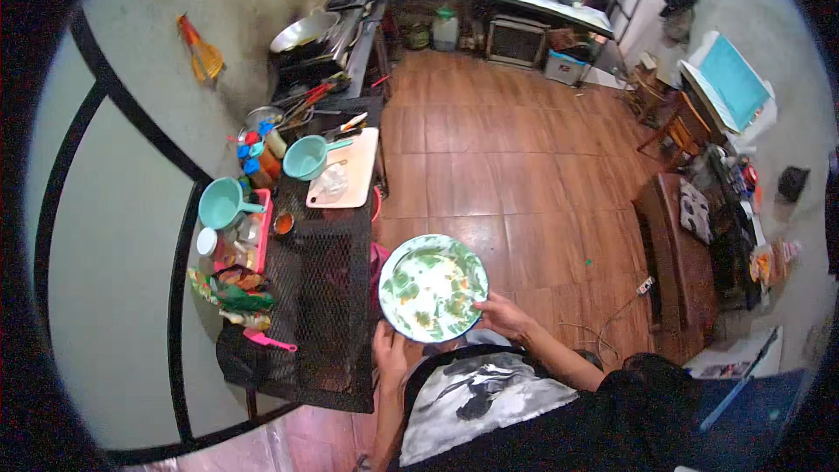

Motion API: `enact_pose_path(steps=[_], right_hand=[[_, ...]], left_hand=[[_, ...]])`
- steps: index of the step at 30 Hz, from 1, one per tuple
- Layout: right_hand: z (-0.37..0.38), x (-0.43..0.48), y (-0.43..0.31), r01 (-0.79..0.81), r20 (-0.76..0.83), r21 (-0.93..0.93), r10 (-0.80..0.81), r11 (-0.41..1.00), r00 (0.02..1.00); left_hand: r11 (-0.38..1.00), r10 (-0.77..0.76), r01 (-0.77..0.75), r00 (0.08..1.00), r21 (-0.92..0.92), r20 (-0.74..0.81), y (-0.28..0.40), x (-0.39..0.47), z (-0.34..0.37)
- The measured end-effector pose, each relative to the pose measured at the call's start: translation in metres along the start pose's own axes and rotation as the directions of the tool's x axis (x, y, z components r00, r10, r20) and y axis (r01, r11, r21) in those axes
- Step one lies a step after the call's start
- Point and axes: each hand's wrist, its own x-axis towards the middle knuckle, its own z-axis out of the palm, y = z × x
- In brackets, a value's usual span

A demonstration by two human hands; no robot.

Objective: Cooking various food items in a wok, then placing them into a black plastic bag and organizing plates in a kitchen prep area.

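Observation:
A round enamel plate (434,288), white with green and orange patterning, is held in front of my body. My right hand (506,316) grips its right rim, thumb over the edge. At the lower left rim is my left hand (391,349), also holding the plate, with some of its fingers hidden. Just left of the plate stands a black mesh-topped table (328,275). A pink-handled utensil (269,340) lies near that table's left corner.
On the mesh table are a cutting board (359,170) with a plastic bag (331,180), a teal dipper (305,157), another teal dipper (221,203), a pink tray (263,236) and several bottles (259,170). A wok (305,31) sits beyond. At right, a brown bench (682,262) and a cable (606,328).

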Motion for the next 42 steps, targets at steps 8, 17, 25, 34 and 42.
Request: enact_pose_path(steps=[8,17,25,34,42], right_hand=[[-0.028,0.008,0.025,0.121,-0.068,0.012,-0.12,0.993,0.99],[-0.022,0.018,-0.003,0.097,0.072,-0.233,-0.082,0.968,0.994],[-0.004,0.009,-0.012,0.01,0.143,-0.284,0.032,0.959,0.989],[-0.008,0.017,-0.019,-0.002,-0.035,-0.307,-0.009,0.952,0.999],[-0.002,0.02,-0.029,0.009,0.025,-0.369,0.0,0.929,1.0]], left_hand=[[0.954,-0.16,0.172,0.985,-0.246,0.067,-0.041,0.014,-0.011],[0.835,-0.187,0.22,0.975,-0.505,0.116,-0.031,0.026,0.015],[0.923,-0.064,0.061,0.998,-0.379,0.003,-0.023,0.015,0.017],[0.92,-0.179,0.169,0.984,-0.354,0.003,0.0,0.017,0.015],[0.987,-0.052,0.037,0.994,-0.156,-0.093,0.016,-0.003,0.026]])
